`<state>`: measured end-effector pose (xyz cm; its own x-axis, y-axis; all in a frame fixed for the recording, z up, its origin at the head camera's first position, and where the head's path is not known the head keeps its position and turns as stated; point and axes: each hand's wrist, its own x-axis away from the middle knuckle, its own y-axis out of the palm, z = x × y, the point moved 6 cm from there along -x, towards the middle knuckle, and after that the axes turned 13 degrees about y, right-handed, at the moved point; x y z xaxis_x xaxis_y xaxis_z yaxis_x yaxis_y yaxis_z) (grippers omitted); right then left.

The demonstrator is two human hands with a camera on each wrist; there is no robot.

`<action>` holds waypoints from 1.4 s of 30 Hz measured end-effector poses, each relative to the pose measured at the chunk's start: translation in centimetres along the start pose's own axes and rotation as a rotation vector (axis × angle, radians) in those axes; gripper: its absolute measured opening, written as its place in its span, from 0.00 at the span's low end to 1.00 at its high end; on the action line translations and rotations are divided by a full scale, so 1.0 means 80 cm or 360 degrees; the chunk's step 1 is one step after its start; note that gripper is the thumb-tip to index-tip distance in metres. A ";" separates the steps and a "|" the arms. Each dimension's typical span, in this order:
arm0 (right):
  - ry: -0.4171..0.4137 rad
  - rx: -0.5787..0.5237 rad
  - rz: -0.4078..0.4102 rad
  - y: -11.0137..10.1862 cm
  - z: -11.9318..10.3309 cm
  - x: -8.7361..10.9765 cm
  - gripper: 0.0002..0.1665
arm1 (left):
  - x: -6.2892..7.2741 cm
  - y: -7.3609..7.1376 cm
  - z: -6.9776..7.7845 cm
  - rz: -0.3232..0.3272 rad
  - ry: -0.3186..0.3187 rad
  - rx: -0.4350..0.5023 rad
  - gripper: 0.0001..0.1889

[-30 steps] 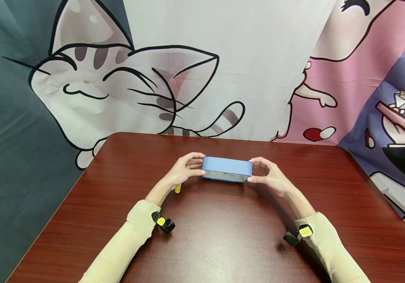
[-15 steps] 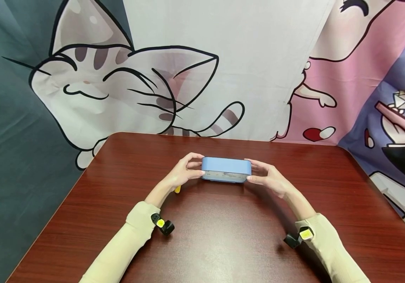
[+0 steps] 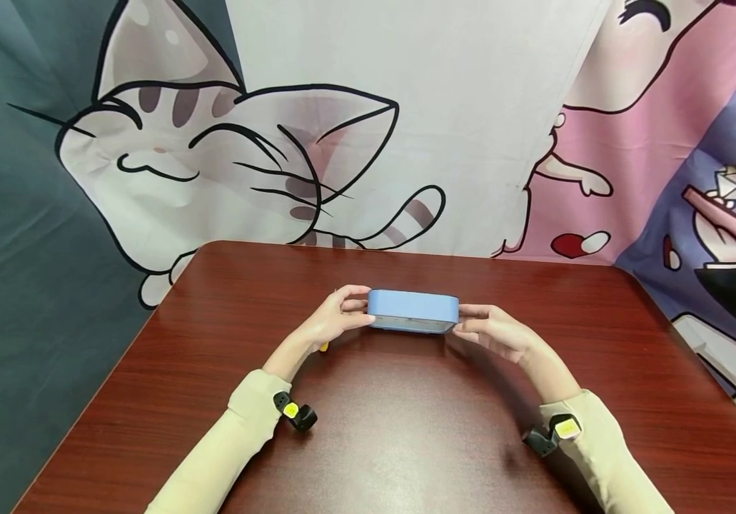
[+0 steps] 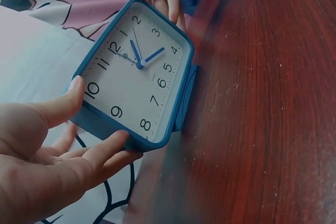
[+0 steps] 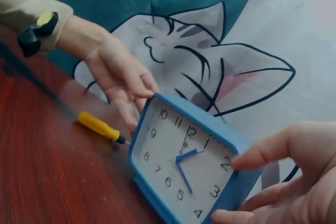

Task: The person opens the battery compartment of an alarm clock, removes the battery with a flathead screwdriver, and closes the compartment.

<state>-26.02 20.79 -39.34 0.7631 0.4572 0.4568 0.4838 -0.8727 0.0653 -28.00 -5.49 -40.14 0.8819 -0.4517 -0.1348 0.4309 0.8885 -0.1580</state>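
A blue square alarm clock (image 3: 413,303) with a white numbered face sits between my two hands over the far middle of the table, its face turned toward me. At its left side my left hand (image 3: 332,319) grips it; in the left wrist view the thumb (image 4: 75,88) is on the front rim and the other fingers lie along the side. My right hand (image 3: 499,332) holds the opposite side, one fingertip (image 5: 242,162) at the front rim and other fingers lower down. A screwdriver (image 5: 98,126) with a yellow handle lies near my left hand, mostly hidden in the head view.
The brown wooden table (image 3: 393,428) has its far edge just beyond the clock. Behind it hangs a cloth (image 3: 457,107) printed with cartoon cats. Black wrist cameras (image 3: 303,417) are strapped to both cream sleeves.
My right hand has shifted its hold: its fingers sit lower and closer together at the clock's right side. The clock has moved slightly, and less of its face shows. My left hand keeps its grip.
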 end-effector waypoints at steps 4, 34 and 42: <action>0.0009 -0.0027 -0.0007 0.001 -0.001 -0.003 0.37 | 0.002 0.000 -0.003 -0.0008 -0.0037 -0.0060 0.33; 0.0006 -0.0451 0.0214 0.000 0.007 -0.009 0.12 | -0.002 0.015 -0.001 0.0291 0.0073 -0.0024 0.31; 0.0003 -0.0421 0.0286 -0.001 0.008 -0.009 0.35 | -0.001 0.021 0.003 0.0234 0.0098 -0.0050 0.32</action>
<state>-26.33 20.63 -40.23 0.8252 0.2914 0.4838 0.2130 -0.9539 0.2114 -27.28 -3.95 -40.15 0.9213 -0.3217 -0.2184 0.2907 0.9429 -0.1626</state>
